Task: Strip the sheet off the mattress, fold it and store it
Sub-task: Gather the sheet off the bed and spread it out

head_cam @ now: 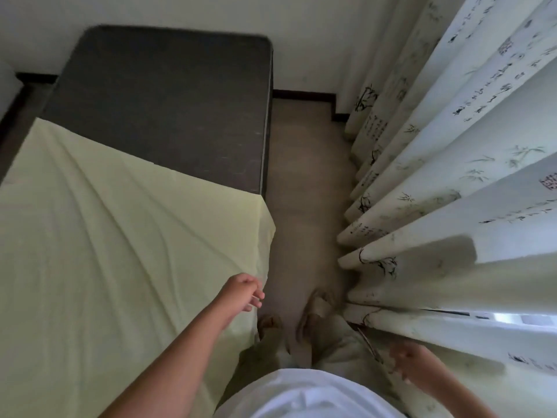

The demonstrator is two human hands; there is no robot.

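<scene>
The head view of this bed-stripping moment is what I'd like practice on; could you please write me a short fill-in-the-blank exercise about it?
1. The sheet on the bed is pale ____.
2. The far part of the dark mattress lies ____, with no sheet over it.
3. The left hand reaches toward the sheet's ____ nearest the floor aisle.
4. The right hand is beside the patterned ____.

Missing words: yellow; bare; edge; curtain

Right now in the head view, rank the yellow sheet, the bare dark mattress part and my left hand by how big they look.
1. yellow sheet, nearer the camera, so its lead is partly perspective
2. bare dark mattress part
3. left hand, by far the smallest
</scene>
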